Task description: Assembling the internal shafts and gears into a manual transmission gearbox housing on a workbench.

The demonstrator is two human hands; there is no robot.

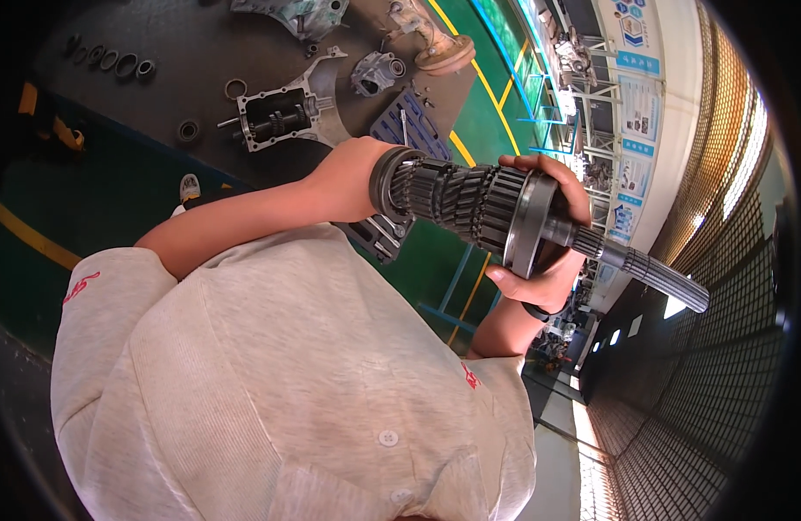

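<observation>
A long metal gear shaft (457, 200) is held up in the air in front of my chest, slanting down to the right. Several helical gears sit along its middle, and its bare splined end (656, 273) points to the lower right. My left hand (357, 178) is at the end with the dark ring (387, 184), which hides most of its fingers. Around the wide smooth ring (531, 221) my right hand (557, 252) is closed, thumb on the near side and fingers over the far side.
On the dark table (179, 56) lie an opened gearbox housing (283, 113), a smaller casting (379, 74), a rusty flanged part (444, 52) and several rings (110, 61). A blue tool tray (413, 122) is at its edge. A mesh wall (687, 391) rises at the right.
</observation>
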